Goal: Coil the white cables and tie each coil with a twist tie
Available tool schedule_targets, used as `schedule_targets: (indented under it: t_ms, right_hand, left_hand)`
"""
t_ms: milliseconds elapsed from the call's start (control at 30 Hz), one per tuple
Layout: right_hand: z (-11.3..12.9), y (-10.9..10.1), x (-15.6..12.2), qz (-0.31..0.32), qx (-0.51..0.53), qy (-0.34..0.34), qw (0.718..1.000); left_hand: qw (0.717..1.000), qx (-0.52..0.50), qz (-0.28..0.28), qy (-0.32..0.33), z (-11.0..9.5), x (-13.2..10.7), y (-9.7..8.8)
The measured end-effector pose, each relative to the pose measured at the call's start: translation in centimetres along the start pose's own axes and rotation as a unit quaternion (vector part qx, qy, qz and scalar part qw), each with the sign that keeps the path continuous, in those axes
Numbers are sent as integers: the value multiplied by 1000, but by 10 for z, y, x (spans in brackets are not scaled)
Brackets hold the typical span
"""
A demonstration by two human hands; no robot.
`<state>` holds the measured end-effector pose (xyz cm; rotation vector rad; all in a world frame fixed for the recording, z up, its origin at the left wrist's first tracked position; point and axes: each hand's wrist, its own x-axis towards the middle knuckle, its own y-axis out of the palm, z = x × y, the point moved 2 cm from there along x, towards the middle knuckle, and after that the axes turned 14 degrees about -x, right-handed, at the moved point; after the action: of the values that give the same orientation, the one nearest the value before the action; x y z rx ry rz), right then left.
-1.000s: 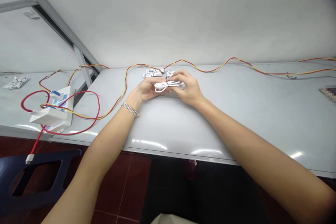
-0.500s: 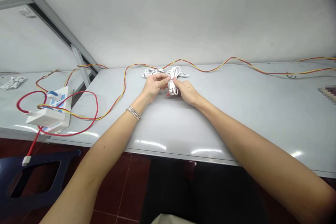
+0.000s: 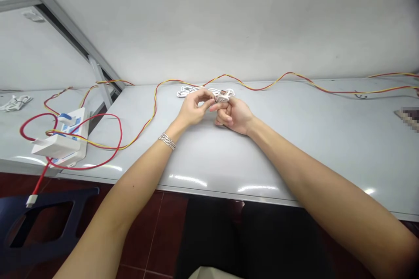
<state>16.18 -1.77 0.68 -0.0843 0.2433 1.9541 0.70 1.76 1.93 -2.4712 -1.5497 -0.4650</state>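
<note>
My right hand [image 3: 237, 115] is closed on a coiled white cable [image 3: 224, 97], seen nearly end-on, its fingers curled under it and much of the coil hidden. Thumb and forefinger of my left hand [image 3: 195, 107] pinch at the cable's left side, on what looks like the thin black tie [image 3: 214, 100] that binds it. On the table just behind the hands lie tied white cables [image 3: 185, 90], partly covered by my fingers.
A red and yellow wire [image 3: 275, 83] runs along the table's back edge by the wall. At left stands a white power strip [image 3: 84, 128] with a charger [image 3: 55, 146] and red cable [image 3: 121, 135]. Another white cable bundle [image 3: 15, 103] lies far left. A blue stool [image 3: 73, 209] is below.
The held cable has turned from upright, facing me, to nearly end-on. My right hand has rolled palm up with its fingers curled; my left hand stays beside it, still pinching.
</note>
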Motion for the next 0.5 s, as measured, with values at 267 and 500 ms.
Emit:
schedule_targets:
  t_ms: [267,500]
  right_hand:
    - [-6,-10,7,-220,9,-82,972]
    - [-10,-6,11,-240,-47,-97,965]
  left_hand:
    - [996,-65,-49,-27,6,3,-1]
    - [992,-94,-44,-75,11,4,-1]
